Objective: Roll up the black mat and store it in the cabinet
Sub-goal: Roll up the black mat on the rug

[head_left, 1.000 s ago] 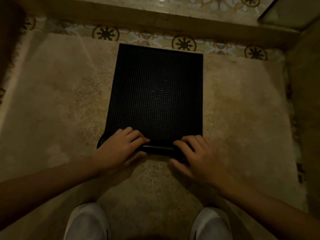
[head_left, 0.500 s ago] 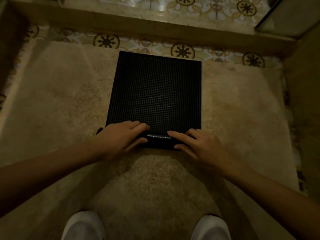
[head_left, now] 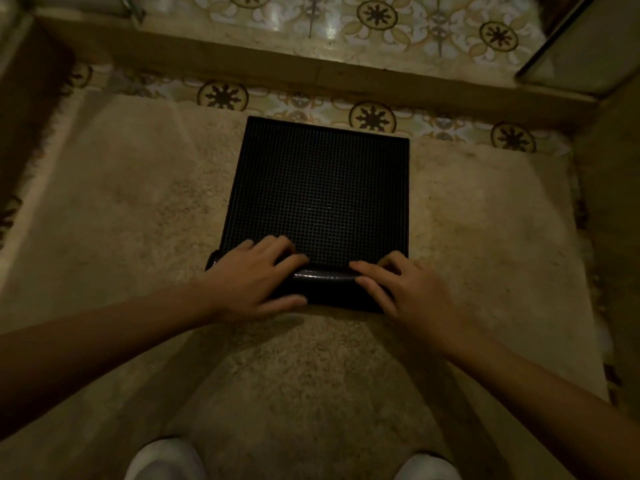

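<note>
The black mat (head_left: 320, 188), with a fine grid texture, lies on a beige shaggy rug (head_left: 121, 220). Its near edge is curled into a thick roll (head_left: 325, 284) while the far part still lies flat. My left hand (head_left: 256, 275) presses on the roll's left end, fingers over the top and thumb along the near side. My right hand (head_left: 401, 289) grips the right end the same way. The roll's ends are hidden under my hands. No cabinet is recognisable in the dim view.
Patterned floor tiles (head_left: 372, 116) run beyond the rug, then a raised step (head_left: 277, 69). A dark panel edge (head_left: 568, 50) stands at the top right. My two white shoes (head_left: 166, 459) are at the bottom, on the rug.
The roll has grown thicker and moved away from me along the mat. Both hands have travelled forward with it, and less flat mat shows.
</note>
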Motion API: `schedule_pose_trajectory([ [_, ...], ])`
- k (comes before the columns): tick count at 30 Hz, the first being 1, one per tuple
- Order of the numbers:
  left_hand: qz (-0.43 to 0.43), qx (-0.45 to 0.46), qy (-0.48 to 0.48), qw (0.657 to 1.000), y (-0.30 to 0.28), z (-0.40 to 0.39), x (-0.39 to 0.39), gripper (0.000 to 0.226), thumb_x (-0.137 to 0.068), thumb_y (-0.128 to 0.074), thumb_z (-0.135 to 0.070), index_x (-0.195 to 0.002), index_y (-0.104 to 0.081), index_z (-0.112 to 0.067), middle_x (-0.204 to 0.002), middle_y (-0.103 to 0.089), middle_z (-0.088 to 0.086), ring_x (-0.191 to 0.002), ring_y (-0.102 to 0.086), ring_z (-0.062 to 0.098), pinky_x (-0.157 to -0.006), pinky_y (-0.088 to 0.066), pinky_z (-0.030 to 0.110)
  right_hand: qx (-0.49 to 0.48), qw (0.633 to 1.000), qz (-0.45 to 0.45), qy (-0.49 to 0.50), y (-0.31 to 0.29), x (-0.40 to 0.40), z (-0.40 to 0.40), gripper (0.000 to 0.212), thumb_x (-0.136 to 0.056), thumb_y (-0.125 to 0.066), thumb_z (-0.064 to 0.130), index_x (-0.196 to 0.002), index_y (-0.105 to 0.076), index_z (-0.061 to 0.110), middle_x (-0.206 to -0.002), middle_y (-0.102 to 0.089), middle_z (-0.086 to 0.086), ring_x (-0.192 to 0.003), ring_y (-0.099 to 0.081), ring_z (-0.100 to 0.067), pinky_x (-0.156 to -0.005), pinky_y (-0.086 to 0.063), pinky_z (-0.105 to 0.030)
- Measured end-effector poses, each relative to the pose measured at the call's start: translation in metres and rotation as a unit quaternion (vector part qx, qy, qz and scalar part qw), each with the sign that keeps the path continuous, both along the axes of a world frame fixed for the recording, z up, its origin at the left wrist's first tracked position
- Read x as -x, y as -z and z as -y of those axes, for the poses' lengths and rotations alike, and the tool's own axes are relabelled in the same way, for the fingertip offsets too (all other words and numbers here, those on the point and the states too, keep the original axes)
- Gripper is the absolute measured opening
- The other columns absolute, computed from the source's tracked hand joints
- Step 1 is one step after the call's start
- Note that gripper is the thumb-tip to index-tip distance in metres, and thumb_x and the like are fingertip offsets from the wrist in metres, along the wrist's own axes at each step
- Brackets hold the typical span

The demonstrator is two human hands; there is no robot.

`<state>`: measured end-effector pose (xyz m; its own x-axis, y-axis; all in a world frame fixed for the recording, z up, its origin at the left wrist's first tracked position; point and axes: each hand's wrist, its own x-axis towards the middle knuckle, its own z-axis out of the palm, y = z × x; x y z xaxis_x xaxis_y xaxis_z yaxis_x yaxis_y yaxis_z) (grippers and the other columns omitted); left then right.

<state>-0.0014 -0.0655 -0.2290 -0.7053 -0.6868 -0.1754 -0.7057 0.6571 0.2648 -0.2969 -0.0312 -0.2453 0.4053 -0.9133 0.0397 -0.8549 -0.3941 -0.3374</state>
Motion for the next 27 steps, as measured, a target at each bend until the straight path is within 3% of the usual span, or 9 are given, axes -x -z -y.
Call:
schedule_pose_trajectory([
  [2,0.034,0.025,0.028,0.999,0.003,-0.003,-0.003,0.076,-0.091,-0.034,-0.071,-0.147,-0.033,-0.019,-0.129,-0.045,0.007,-0.108,-0.048,0.022,-0.086,-0.048,0.041,0.039,0.999,-0.012,0.005,0.005,-0.001,-0.009,0.037,-0.106,-0.041,0.047,-0.135,-0.060,0.034,-0.100,-0.057,0.002,-0.072,-0.044,-0.009,-0.064,-0.039,-0.029],
  [5,0.021,0.046,0.047,0.998,0.004,-0.003,-0.002,0.063,-0.094,-0.042,-0.061,-0.141,-0.038,-0.020,-0.125,-0.050,0.009,-0.104,-0.053,0.024,-0.083,-0.049,0.040,0.080,0.996,-0.038,0.024,0.007,-0.002,-0.012,0.037,-0.106,-0.042,0.047,-0.133,-0.062,0.032,-0.104,-0.057,-0.002,-0.089,-0.049,-0.019,-0.071,-0.042,-0.036],
  [10,-0.005,0.032,0.053,0.998,-0.002,0.008,-0.003,0.060,-0.097,-0.040,-0.057,-0.137,-0.050,-0.014,-0.118,-0.055,0.010,-0.099,-0.052,0.025,-0.079,-0.050,0.039,0.115,0.990,-0.058,0.051,0.002,-0.024,-0.012,0.036,-0.105,-0.044,0.033,-0.133,-0.060,0.017,-0.109,-0.062,-0.009,-0.097,-0.054,-0.028,-0.076,-0.045,-0.043],
  [16,0.039,0.051,0.009,0.998,-0.003,0.004,0.000,0.065,-0.098,-0.026,-0.060,-0.141,-0.048,-0.017,-0.119,-0.058,0.007,-0.098,-0.053,0.025,-0.080,-0.043,0.041,0.080,0.993,-0.085,0.025,0.008,-0.034,-0.033,0.054,-0.102,-0.044,0.049,-0.145,-0.046,0.017,-0.135,-0.053,-0.016,-0.123,-0.048,-0.032,-0.106,-0.037,-0.049],
  [18,0.041,0.046,-0.008,0.998,-0.004,0.005,0.002,0.067,-0.098,-0.023,-0.060,-0.145,-0.043,-0.017,-0.124,-0.057,0.008,-0.102,-0.054,0.026,-0.082,-0.044,0.043,0.086,0.992,-0.096,0.015,0.009,-0.030,-0.029,0.054,-0.103,-0.042,0.047,-0.147,-0.045,0.015,-0.136,-0.054,-0.017,-0.123,-0.049,-0.033,-0.109,-0.036,-0.049],
  [22,0.016,0.048,-0.054,0.997,-0.004,0.001,0.007,0.061,-0.099,-0.031,-0.055,-0.142,-0.043,-0.012,-0.132,-0.051,0.017,-0.108,-0.057,0.031,-0.087,-0.047,0.047,0.077,0.992,-0.096,-0.001,0.009,-0.025,-0.009,0.056,-0.104,-0.039,0.050,-0.148,-0.044,0.016,-0.132,-0.058,-0.016,-0.117,-0.053,-0.031,-0.100,-0.041,-0.045],
  [27,0.060,0.085,-0.029,0.994,0.000,0.003,0.008,0.064,-0.093,-0.039,-0.058,-0.136,-0.046,-0.012,-0.128,-0.052,0.020,-0.108,-0.053,0.035,-0.084,-0.049,0.050,0.088,0.989,-0.114,-0.016,0.004,-0.024,0.016,0.055,-0.098,-0.041,0.053,-0.135,-0.059,0.016,-0.105,-0.064,-0.014,-0.087,-0.061,-0.029,-0.068,-0.051,-0.042],
])
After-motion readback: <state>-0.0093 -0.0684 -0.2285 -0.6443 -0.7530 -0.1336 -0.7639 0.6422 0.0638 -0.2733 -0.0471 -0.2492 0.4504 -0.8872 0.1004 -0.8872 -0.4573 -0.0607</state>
